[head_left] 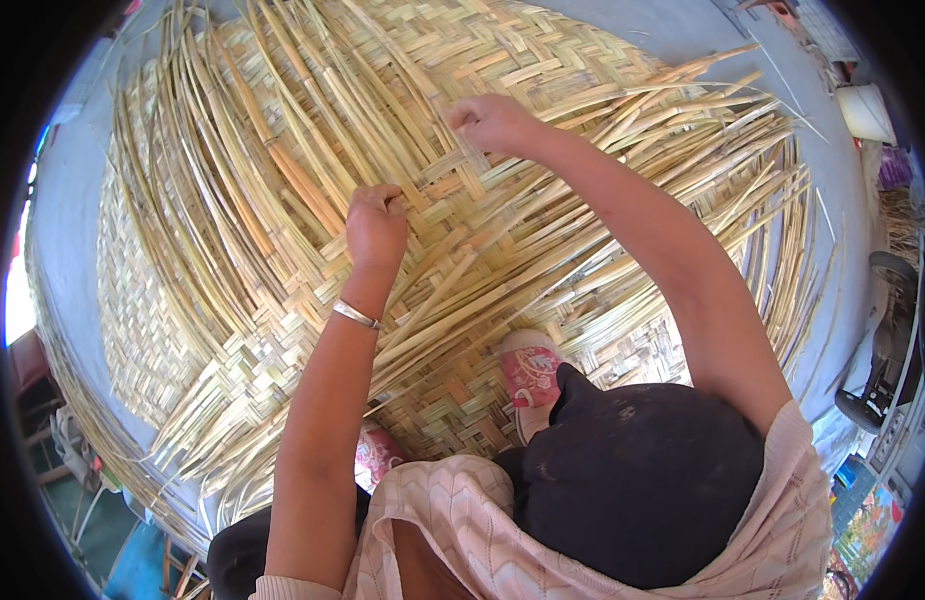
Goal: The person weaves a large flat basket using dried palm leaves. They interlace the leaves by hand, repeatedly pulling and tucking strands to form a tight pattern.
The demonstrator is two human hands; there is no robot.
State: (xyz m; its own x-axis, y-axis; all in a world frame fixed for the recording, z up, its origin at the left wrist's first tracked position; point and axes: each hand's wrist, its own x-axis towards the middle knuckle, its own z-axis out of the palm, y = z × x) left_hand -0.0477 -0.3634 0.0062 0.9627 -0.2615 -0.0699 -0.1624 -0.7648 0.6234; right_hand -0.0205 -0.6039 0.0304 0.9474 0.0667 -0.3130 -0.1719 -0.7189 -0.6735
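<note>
A large woven mat of pale bamboo strips [502,60] covers the ground, with many loose strip ends fanning out to the left and right. My left hand [375,222], with a silver bangle at the wrist, presses on the weave and pinches strips near the mat's middle. My right hand [487,122] is farther up, closed on a thin strip [472,155] that it pulls from the weave. I squat on the mat; my pink shoe [530,372] rests on it.
Grey ground [832,180] surrounds the mat. A white container [867,110] stands at the upper right, and a wheeled vehicle [887,340] is parked at the right edge. Loose strip ends [182,200] stick up along the left side.
</note>
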